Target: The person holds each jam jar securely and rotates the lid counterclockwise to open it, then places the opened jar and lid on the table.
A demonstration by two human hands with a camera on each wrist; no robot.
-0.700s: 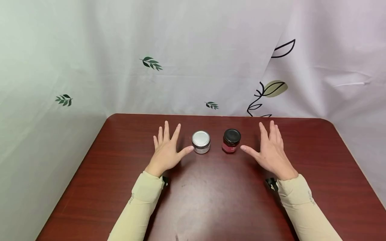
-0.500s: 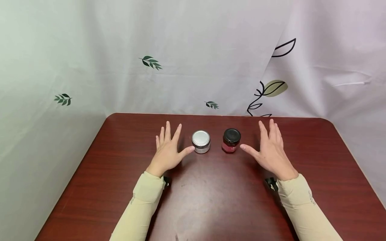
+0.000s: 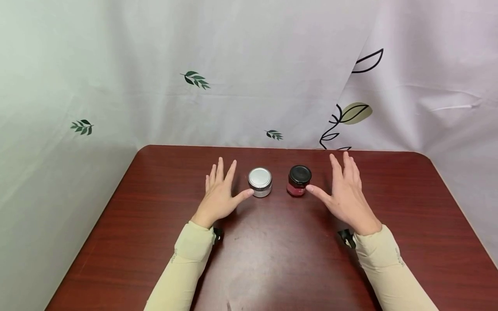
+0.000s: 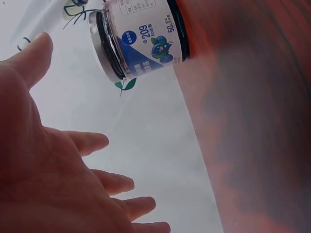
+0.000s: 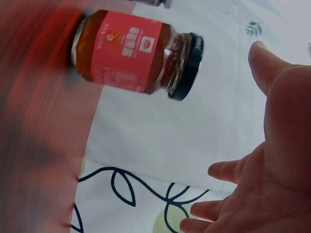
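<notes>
Head view: left hand [image 3: 218, 195] and right hand [image 3: 344, 194], fingers spread, flank two jars whose labels are hidden.

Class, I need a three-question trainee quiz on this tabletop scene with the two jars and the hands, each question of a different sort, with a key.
1. True or false: the right hand grips the black-lidded jar.
2. Which jar stands nearest the left hand? A) silver-lidded jar B) black-lidded jar
3. Fill in: both jars stand upright on the dark red ____.

Key: 1. False; its fingers are spread and the wrist view shows a gap. 2. A. 3. table.
</notes>
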